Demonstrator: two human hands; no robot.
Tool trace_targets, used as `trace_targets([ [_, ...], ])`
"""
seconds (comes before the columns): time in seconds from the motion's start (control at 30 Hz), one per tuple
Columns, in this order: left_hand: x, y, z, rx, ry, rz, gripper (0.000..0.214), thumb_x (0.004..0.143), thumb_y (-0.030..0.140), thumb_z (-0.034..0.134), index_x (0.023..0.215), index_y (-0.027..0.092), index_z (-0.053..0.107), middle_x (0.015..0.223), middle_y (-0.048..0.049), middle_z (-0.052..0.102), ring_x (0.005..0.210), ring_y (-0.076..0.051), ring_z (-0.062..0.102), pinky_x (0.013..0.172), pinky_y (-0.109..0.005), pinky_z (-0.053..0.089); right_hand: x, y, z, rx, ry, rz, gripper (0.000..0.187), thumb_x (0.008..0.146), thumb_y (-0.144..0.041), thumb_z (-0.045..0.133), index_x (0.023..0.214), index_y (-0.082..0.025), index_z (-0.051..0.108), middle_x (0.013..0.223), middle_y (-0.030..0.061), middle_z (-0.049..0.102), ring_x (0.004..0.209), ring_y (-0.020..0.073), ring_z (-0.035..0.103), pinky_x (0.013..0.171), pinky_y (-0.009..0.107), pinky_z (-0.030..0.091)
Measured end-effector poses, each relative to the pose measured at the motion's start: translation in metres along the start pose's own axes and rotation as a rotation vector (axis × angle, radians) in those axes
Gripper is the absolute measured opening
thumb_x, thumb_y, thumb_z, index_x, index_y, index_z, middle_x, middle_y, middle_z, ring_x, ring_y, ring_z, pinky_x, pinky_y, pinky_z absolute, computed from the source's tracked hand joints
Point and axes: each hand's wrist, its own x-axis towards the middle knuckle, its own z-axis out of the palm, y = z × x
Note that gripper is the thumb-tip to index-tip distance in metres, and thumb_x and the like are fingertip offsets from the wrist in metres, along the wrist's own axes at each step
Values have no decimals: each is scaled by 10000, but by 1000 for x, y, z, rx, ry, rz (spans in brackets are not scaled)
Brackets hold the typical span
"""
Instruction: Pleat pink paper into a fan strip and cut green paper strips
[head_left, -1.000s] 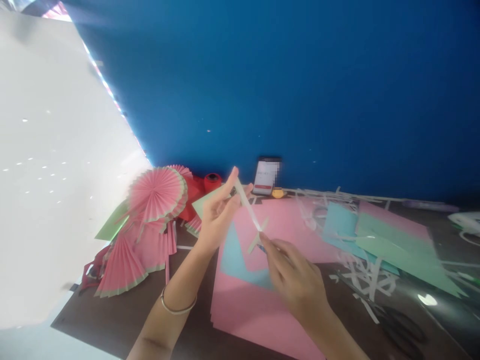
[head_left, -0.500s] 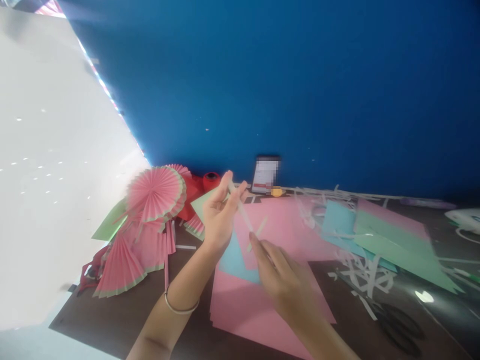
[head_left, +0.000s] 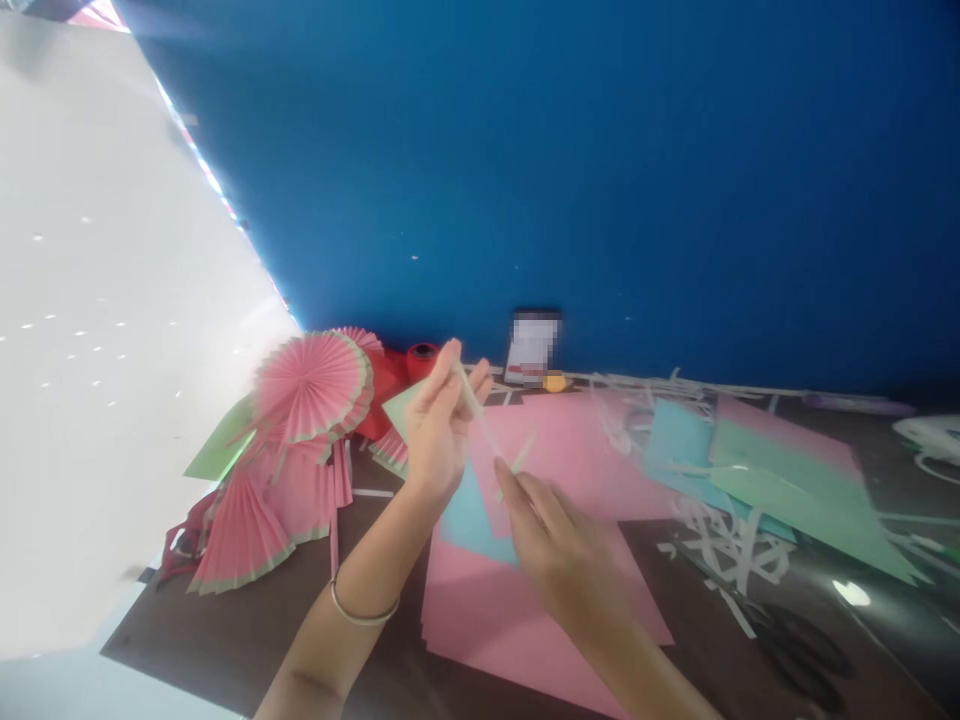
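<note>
A narrow pale strip [head_left: 480,415] stretches at a slant between my two hands, above the stacked paper; whether it is tape or paper I cannot make out. My left hand [head_left: 439,430], raised, has the strip's upper end against its fingers and thumb. Lower and to the right, my right hand [head_left: 559,545] pinches the other end between thumb and fingertips. Beneath them lie pink sheets [head_left: 540,630], a light blue sheet [head_left: 472,520] and a small pale green strip [head_left: 523,452]. A bangle circles my left forearm.
Pink pleated paper fans [head_left: 311,385] with green edges are heaped at left. Behind them is a red roll [head_left: 422,356]. A phone [head_left: 531,347] leans at the blue wall. Curled white strips [head_left: 739,545], green sheets [head_left: 795,495] and black-handled scissors [head_left: 806,650] lie at right.
My right hand has shifted slightly up and left along the strip's line. My left hand has barely moved, and the strip is still between both hands.
</note>
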Motion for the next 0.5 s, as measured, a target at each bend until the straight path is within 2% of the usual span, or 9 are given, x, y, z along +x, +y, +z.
trace_targets([
  [0.27,-1,8,1,36,-191,7,545,842,277,578,1307,466,365,1508,133,82,1252,-272,432,969,-397,488,4,5,-4,-9,-15,0,560,825,-4,433,1366,-116,346,920,89,654,721,149,606,560,254,459],
  [0.5,-2,10,1,23,-208,-14,582,835,262,587,1312,484,337,1510,140,25,1257,-265,428,955,-393,498,10,6,-8,50,-14,7,510,826,-5,443,1328,-78,389,877,89,643,748,162,607,542,253,470],
])
